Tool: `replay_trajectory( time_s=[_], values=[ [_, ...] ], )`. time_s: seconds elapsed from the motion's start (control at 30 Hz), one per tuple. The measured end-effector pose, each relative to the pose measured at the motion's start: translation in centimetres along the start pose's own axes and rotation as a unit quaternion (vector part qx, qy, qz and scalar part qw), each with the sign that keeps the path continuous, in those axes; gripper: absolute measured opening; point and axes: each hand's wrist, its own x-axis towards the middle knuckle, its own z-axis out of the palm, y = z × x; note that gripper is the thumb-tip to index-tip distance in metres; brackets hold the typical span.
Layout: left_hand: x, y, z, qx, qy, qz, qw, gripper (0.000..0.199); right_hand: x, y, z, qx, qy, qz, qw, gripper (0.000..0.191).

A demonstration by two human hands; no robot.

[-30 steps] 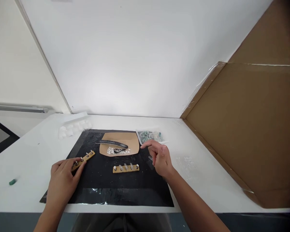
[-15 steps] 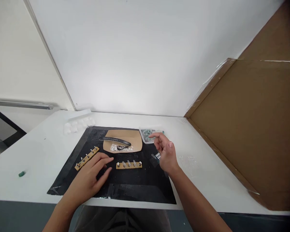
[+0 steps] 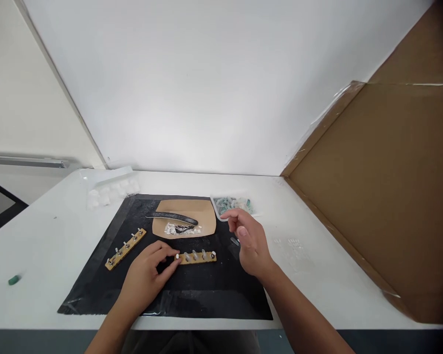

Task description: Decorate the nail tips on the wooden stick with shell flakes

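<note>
My left hand (image 3: 149, 270) pinches the left end of a short yellow strip (image 3: 196, 257) that carries several small clear and white pieces on posts. The strip lies on a black mat (image 3: 206, 290). To the right, my right hand (image 3: 249, 243) hovers over the mat's right edge, fingers curled and thumb apart, nothing visible between them. A second yellow strip (image 3: 125, 249) with several posts lies slanted left of my left hand. Behind the front strip, a brown card (image 3: 203, 211) bears a dark curved file (image 3: 173, 217) and a pile of white bits (image 3: 173, 228).
A clear box of greenish and clear pieces (image 3: 232, 204) stands behind my right hand. Clear packaging (image 3: 114, 189) lies at the back left, a green piece (image 3: 14, 280) at the far left. Thin clear pieces (image 3: 291, 250) lie right of the mat. Cardboard (image 3: 384, 196) bounds the right side.
My left hand has moved right and closed on the front strip's left end. My right hand has turned slightly and stays near the box. The view has shifted a little.
</note>
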Motion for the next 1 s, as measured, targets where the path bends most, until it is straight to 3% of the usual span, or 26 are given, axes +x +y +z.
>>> replay_trajectory(
  time_s=[0.2,0.47,0.63,0.73,0.83,0.93,1.0],
  values=[
    [0.1,0.3,0.0,0.001,0.017,0.025,1.000,0.021,0.2,-0.1,0.2,-0.057,-0.028,-0.015,0.998,0.035],
    [-0.2,-0.2,0.3,-0.004,0.104,0.023,0.994,0.018,0.4,0.2,0.6,-0.085,-0.029,-0.016,0.996,0.024],
    [0.3,1.7,-0.5,-0.014,0.160,-0.002,0.987,0.018,0.5,0.3,0.8,-0.097,-0.050,-0.033,0.994,0.023],
    [2.8,3.8,-2.1,-0.038,0.120,0.065,0.990,0.014,0.3,0.5,1.2,-0.078,-0.076,-0.055,0.993,0.033],
    [7.1,5.3,-3.2,-0.100,0.092,0.117,0.984,0.013,0.1,0.8,1.7,-0.022,-0.075,-0.036,0.996,0.049],
    [10.6,5.3,-2.7,-0.150,0.077,0.133,0.977,0.016,0.0,1.3,2.0,0.010,-0.042,0.027,0.999,0.053],
    [11.6,4.5,-1.9,-0.163,0.074,0.139,0.974,0.016,0.1,1.6,2.1,0.025,-0.028,0.058,0.998,0.057]
  ],
)
